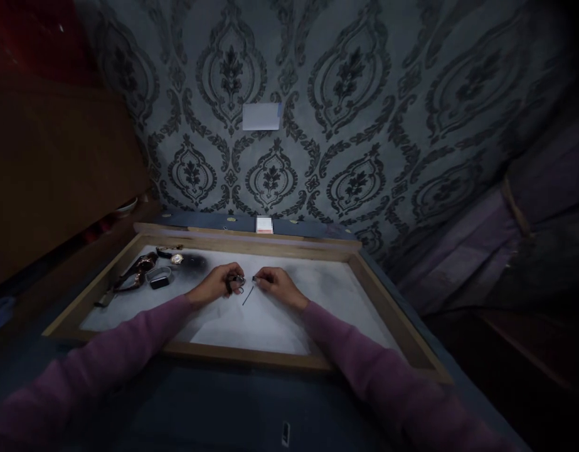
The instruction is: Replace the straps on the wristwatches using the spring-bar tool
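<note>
Inside the shallow wooden-framed tray, my left hand is closed on a small dark item with a shiny part, which looks like a wristwatch with a black strap. The fingers cover much of it. Just to the right, my right hand pinches the upper end of a thin dark strip, which slants down towards the white base. A small gap separates the two hands. Both hands are over the middle of the tray.
At the tray's left lie brown sunglasses, a gold-dial wristwatch, a grey-banded watch with a black face and a dark slim object. A small white box stands behind the tray, before the patterned wall.
</note>
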A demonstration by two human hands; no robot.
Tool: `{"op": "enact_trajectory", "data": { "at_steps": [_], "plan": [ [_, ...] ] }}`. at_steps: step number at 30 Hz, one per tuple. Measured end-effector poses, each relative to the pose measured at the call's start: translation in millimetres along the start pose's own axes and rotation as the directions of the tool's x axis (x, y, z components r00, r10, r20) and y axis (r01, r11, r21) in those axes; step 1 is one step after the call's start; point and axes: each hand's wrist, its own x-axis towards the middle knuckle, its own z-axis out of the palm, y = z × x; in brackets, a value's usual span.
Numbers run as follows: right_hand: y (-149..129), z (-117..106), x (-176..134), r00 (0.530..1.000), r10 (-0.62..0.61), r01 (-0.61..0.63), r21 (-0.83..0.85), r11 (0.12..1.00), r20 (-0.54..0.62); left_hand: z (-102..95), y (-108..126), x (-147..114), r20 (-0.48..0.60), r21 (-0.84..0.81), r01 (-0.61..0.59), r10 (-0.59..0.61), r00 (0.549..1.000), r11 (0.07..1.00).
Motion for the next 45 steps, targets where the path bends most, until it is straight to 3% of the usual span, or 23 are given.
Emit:
{"op": "enact_trajectory", "data": {
  "at_steps": [4, 8, 13, 19, 25, 31, 34, 37, 41, 45],
  "plan": [
    [-1.3, -3.4, -2.3, 0.997, -0.028, 0.015, -0.166, 0.986, -0.075, -0.6, 8.8, -5.0, -0.059, 0.242, -0.108, 0.126, 0.990, 0.964],
    [-4.8, -5.9, -5.2, 0.990, -0.047, 0.002, -0.314, 0.949, -0.135, -3.8, 11.6, -8.5, -0.090, 0.446, -0.134, 0.193, 0.977, 0.885],
    [-5.3, -6.2, -5.9, 0.985, -0.037, -0.039, -0.429, 0.903, -0.169, -4.7, 8.7, -9.5, -0.038, 0.605, -0.177, 0.250, 0.968, 0.777],
    [-6.8, -6.1, -8.6, 0.985, -0.041, -0.051, -0.510, 0.859, -0.169, -7.1, 9.1, -8.9, 0.094, 0.686, -0.274, 0.291, 0.952, 0.674],
    [-4.9, -11.9, -6.8, 0.979, -0.037, -0.072, -0.512, 0.856, -0.200, -14.8, 10.9, -8.9, 0.172, 0.689, -0.340, 0.312, 0.934, 0.640],
    [-9.8, -46.0, -19.6, 0.958, -0.065, -0.080, -0.477, 0.875, -0.281, -19.6, 14.9, -14.7, 0.152, 0.703, -0.337, 0.330, 0.932, 0.627],
    [-9.9, -71.1, -47.0, 0.957, -0.036, -0.114, -0.486, 0.866, -0.289, -11.4, 19.3, -18.1, 0.170, 0.695, -0.360, 0.344, 0.924, 0.623],
    [-8.7, -87.3, -79.0, 0.962, 0.020, -0.164, -0.519, 0.839, -0.271, 5.4, 24.8, -18.1, 0.301, 0.669, -0.462, 0.357, 0.884, 0.582],
    [-11.4, -89.7, -103.9, 0.969, 0.097, -0.217, -0.594, 0.775, -0.228, 31.4, 28.9, -10.3, 0.467, 0.663, -0.597, 0.374, 0.801, 0.451],
    [-19.0, -83.3, -110.6, 0.966, 0.166, -0.257, -0.675, 0.691, -0.199, 44.5, 24.2, 1.2, 0.487, 0.752, -0.578, 0.324, 0.811, 0.316]
  ]
}}
